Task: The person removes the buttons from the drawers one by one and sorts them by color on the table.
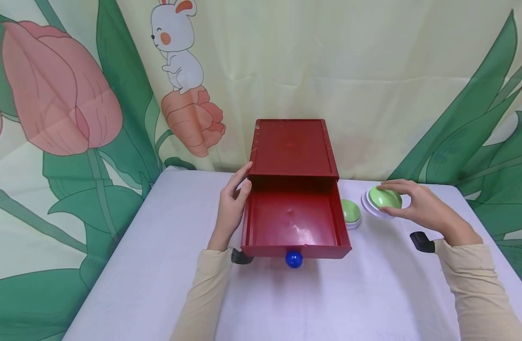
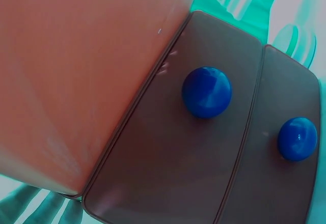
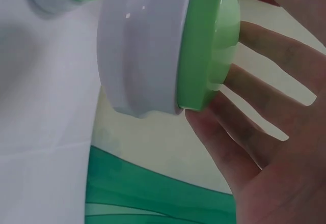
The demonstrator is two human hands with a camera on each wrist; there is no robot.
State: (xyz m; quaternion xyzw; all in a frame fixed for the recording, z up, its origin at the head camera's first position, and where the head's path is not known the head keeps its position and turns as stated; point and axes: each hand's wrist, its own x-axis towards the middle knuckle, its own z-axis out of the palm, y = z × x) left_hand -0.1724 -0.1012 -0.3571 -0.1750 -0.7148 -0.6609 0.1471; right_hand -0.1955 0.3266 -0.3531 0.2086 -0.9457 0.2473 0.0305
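In the head view a red drawer box [image 1: 292, 147] stands mid-table, its upper drawer [image 1: 290, 218] pulled out and bare inside. My left hand [image 1: 233, 203] lies along the box's left side, fingers fairly straight and fingertips at its edge. On the right, my right hand [image 1: 418, 203] grips a round white object with a green domed top [image 1: 386, 198], thumb and fingers round the green part. It is held tilted above the table, close up in the right wrist view. A similar green-and-white round object [image 1: 351, 211] sits beside the drawer, partly hidden by it.
A blue knob [image 1: 294, 259] sticks out from the drawer front. In the left wrist view two fronts show, one with a blue knob [image 2: 207, 91] and the other with a second knob [image 2: 297, 139]. A printed curtain [image 1: 363, 85] hangs behind the white table [image 1: 158, 265].
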